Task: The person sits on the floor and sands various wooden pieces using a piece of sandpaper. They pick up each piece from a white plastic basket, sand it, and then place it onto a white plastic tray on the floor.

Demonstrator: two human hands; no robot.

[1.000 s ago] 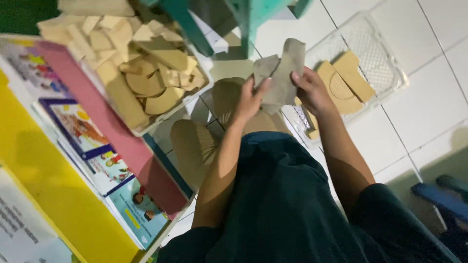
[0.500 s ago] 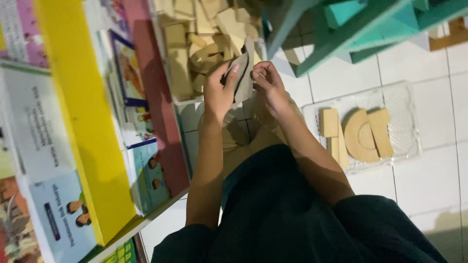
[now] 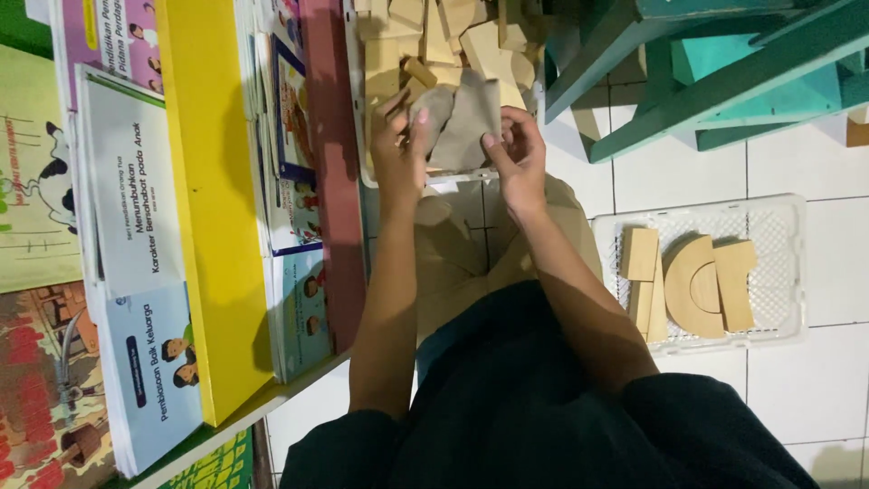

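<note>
We pinch a grey-brown folded cloth [image 3: 463, 122] between the fingers of our left hand [image 3: 398, 149] and right hand [image 3: 518, 156]. Just beyond our fingers lies a tray of wooden blocks [image 3: 444, 41]; white floor tiles [image 3: 815, 398] spread right.

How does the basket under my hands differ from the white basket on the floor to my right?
The basket under the hands is heaped with many jumbled wooden blocks; the white basket on the right holds only a few, laid flat, including a semicircular arch. Left hand and right hand work over the first; the second sits untouched. Both hold pale wooden blocks.
</note>
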